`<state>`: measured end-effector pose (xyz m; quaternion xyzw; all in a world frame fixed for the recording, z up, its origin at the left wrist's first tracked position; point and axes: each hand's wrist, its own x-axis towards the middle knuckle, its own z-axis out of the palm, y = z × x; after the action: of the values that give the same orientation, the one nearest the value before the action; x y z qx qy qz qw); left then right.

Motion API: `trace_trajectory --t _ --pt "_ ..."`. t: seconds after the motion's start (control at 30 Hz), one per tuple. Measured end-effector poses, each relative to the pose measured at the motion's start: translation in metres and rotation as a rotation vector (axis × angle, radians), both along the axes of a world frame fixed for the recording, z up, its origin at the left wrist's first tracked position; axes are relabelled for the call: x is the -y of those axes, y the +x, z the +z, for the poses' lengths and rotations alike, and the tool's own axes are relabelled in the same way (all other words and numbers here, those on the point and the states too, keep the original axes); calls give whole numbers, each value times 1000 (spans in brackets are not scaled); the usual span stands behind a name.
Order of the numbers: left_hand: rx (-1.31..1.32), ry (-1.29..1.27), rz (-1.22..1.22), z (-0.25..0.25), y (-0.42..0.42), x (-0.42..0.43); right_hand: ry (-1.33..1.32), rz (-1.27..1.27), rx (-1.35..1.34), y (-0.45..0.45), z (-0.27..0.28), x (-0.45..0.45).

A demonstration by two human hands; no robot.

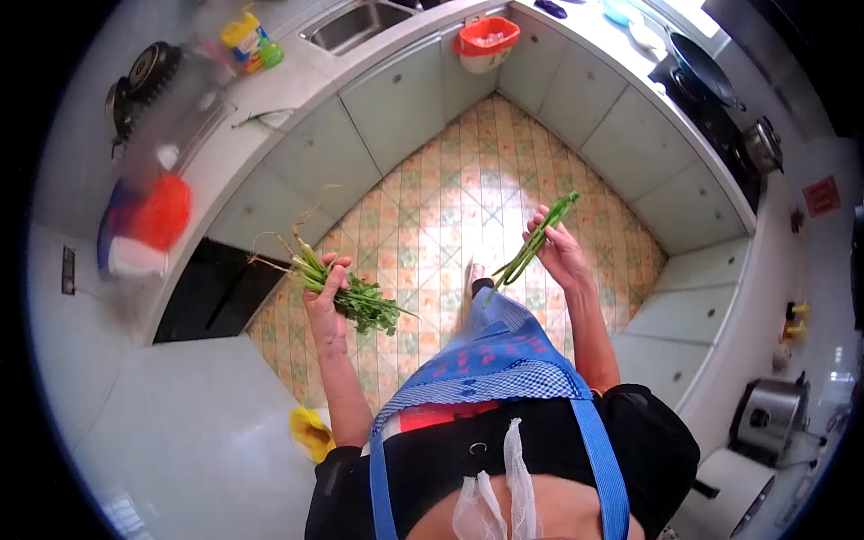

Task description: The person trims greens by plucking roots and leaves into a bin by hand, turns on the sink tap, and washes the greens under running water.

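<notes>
My left hand [328,292] is closed around a bunch of cilantro [364,306], its leaves hanging toward the middle and its pale stems and thin roots pointing up and left. In my right hand [560,250] is a small bundle of green onions [531,245], long, thin and dark green, pinched between thumb and fingers and slanting from upper right to lower left. Both hands are held out in front of my blue apron [486,355], well apart, above the tiled floor. The palm side of my right hand is partly visible.
Counters run along both sides, with a sink [357,25] at the back left. A red-lined bin [486,43] hangs on the cabinet front at the corner. On the right stand a wok [702,70] and a steel pot [763,146]. A green stalk [261,116] lies on the left counter.
</notes>
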<state>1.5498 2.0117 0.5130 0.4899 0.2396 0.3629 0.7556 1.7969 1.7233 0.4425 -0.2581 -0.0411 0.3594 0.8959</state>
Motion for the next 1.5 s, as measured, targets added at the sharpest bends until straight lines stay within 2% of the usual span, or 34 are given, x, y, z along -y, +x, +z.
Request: trace_trajectory --t 0.17,0.4,0.5,0.6,0.8,0.9,0.93,1.0,1.13,1.23,1.27,1.37,1.4,1.43,1.5 --pt "12 -79 44 -1 109 -48 -29 -31 -10 110 -14 -59" --pt "15 -83 159 21 219 -115 -154 36 40 260 42 -167" --pt "7 -66 178 20 268 -158 -32 39 146 337 62 -220" --pt "-9 -26 173 26 318 -213 16 -49 408 406 91 -276" --pt "4 6 82 51 441 -294 -25 -366 538 526 134 -321" --pt "-11 25 45 62 495 -326 -112 -408 683 575 145 -345" --pt "-5 48 11 68 511 -332 -120 -411 669 590 140 -354" --pt "-1 83 -17 77 533 -334 -352 -401 852 618 126 -367" --pt "-88 101 56 68 554 -344 -485 -276 1036 666 72 -411" --pt "-143 70 127 59 561 -327 -787 -60 1442 705 12 -415" --pt "-177 56 149 60 569 -322 -949 -4 1693 721 -2 -418" --pt "-165 -10 198 59 590 -309 -1016 212 2024 769 -56 -414" --pt "-186 -10 229 64 596 -303 -1032 235 2167 786 -90 -413" --pt "-131 -69 256 62 576 -286 -1136 342 2268 766 -106 -400" --pt "-81 -127 303 65 599 -282 -1195 450 2457 777 -121 -408"
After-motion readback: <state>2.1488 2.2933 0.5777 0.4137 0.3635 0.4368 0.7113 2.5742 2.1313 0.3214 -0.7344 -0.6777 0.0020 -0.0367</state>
